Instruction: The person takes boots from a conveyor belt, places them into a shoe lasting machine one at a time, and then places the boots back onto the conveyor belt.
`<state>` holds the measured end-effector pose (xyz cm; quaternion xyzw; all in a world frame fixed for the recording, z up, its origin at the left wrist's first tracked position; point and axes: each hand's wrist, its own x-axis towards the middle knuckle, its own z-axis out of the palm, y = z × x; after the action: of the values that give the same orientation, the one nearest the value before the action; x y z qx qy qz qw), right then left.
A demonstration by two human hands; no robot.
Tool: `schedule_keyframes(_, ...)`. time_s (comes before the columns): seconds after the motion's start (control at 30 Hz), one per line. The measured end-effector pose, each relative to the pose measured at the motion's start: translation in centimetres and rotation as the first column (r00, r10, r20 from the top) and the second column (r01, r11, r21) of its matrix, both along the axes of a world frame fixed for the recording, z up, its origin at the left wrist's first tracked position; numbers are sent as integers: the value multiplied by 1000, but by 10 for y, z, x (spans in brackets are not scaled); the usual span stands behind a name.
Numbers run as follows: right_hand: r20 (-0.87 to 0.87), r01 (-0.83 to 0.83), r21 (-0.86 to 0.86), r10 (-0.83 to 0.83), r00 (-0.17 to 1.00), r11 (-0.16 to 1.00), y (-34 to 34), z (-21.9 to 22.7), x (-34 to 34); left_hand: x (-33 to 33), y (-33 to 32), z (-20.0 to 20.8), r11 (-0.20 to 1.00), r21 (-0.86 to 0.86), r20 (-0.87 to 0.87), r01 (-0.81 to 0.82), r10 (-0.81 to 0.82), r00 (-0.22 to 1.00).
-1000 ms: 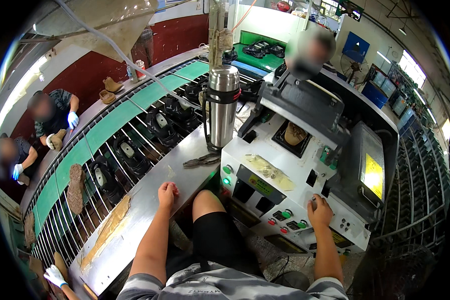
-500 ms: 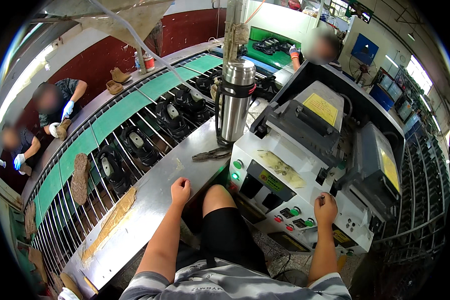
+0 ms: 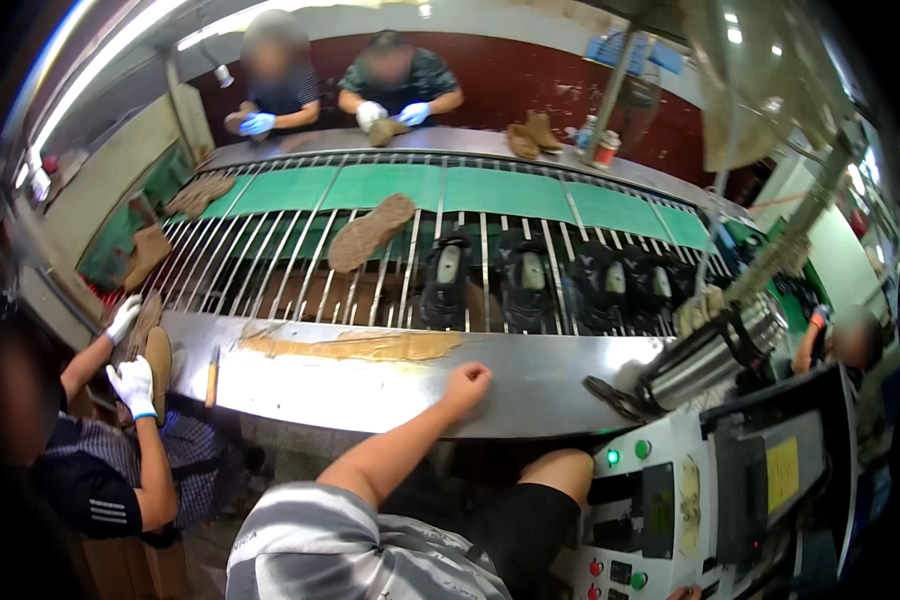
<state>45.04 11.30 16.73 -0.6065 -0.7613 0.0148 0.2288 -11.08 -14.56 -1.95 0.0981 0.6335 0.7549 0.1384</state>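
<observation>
My left hand (image 3: 467,388) rests in a loose fist on the metal ledge (image 3: 545,380), with nothing showing in it. A strip of brown tape (image 3: 350,346) lies just beyond it. Only a sliver of my right hand (image 3: 685,593) shows at the bottom edge, beside the machine's control panel (image 3: 620,500); its fingers are hidden. Beyond the ledge, several black shoes (image 3: 447,275) stand in a row on the bars of a roller conveyor (image 3: 300,265). A brown shoe sole (image 3: 372,232) lies across the bars to their left.
A steel thermos (image 3: 715,355) and a dark strap (image 3: 615,398) are at right. A yellow-handled tool (image 3: 212,378) lies at left, near a gloved co-worker (image 3: 130,385) holding soles. Two more gloved people (image 3: 395,85) handle shoes across the conveyor; another person (image 3: 850,340) is far right.
The view has swung left, so the conveyor now spreads across the middle and the machine sits lower right. My right hand has nearly left the picture; my left remains curled.
</observation>
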Motion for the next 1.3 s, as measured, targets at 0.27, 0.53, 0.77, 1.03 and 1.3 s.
schedule_keyframes(0.27,23,113,-13,-113,993,994,-17,18,-28,-179,-177,60,431,-607,-669,-668,176,722)
schedule_keyframes(0.53,202,175,-25,-166,965,984,-3,-5,0,-317,-183,110,-130,-866,-485,-483,-18,875)
schedule_keyframes(0.77,139,151,-6,-148,979,989,8,-17,19,-352,-177,98,-147,-868,-463,-475,-109,880)
schedule_keyframes(1.03,-6,200,44,-200,980,979,43,-59,43,-262,-186,203,131,-790,-601,-599,-359,714)
schedule_keyframes(1.3,6,180,44,-180,984,983,21,-42,31,-104,-187,351,40,-956,-256,-292,-601,757)
